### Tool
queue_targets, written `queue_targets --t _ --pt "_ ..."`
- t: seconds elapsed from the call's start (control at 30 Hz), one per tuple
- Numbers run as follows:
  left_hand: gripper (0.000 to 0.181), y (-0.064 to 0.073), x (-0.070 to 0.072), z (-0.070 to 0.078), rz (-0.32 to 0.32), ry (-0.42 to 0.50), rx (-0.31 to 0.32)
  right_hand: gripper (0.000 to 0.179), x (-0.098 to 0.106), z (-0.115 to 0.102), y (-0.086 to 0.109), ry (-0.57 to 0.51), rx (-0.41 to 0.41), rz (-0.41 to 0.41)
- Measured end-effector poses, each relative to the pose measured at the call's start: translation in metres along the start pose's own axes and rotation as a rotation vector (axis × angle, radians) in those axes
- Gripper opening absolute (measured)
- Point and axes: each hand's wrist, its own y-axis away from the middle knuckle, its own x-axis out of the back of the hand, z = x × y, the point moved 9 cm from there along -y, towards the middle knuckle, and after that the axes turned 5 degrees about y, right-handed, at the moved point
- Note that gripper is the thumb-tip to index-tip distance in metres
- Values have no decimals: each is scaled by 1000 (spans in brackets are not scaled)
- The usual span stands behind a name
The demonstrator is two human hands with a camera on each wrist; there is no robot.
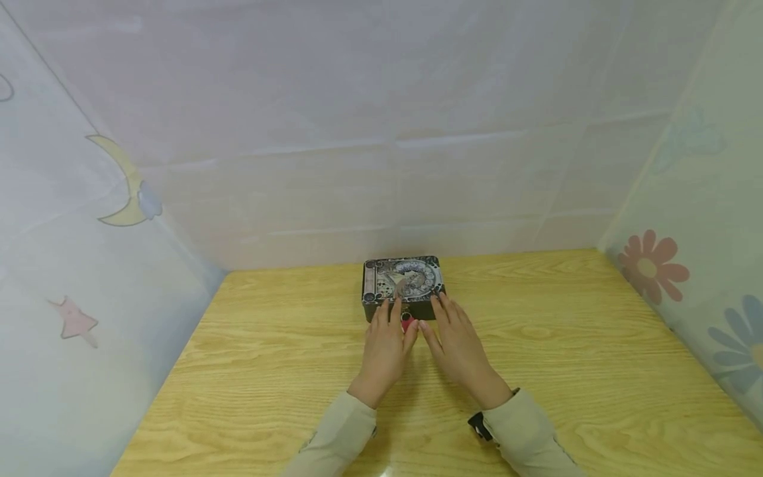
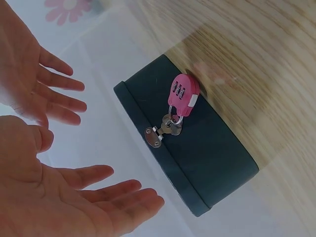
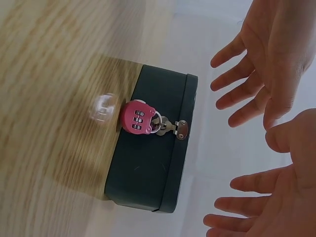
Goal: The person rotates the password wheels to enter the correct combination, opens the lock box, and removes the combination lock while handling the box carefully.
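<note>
A tin box (image 1: pixel 417 277) stands on the table, its lid decorated with an ornate picture, its dark green front (image 2: pixel 207 148) facing the person. From the metal clasp (image 3: pixel 181 129) at its front hangs a pink combination padlock (image 3: pixel 138 117) with three number dials and a silver shackle. The left hand (image 1: pixel 383 348) hovers by the front left of the box, fingers spread and straight. Opposite it the right hand (image 1: pixel 461 348) is held the same way at the front right. Both palms face down and hold nothing; the thumbs come close together over the padlock.
The wood-grain table (image 1: pixel 274 371) extends around the box. Behind it hangs a pale cloth backdrop (image 1: pixel 381 185), with printed side panels carrying a moon (image 1: pixel 128 182) and flowers (image 1: pixel 652 267). A black band (image 1: pixel 480 426) shows at the right cuff.
</note>
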Motion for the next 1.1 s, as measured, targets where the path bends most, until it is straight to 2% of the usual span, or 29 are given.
queue_targets --t 0.43,0.67,1.1 --pt "50 -1 -2 0 28 17 -19 50 1 -2 0 -23 34 48" --pt "46 -2 -4 1 39 -38 -42 46 -4 0 -1 -63 21 25" --pt "44 -4 -8 -1 32 -56 -28 43 -16 4 -3 -114 25 -5"
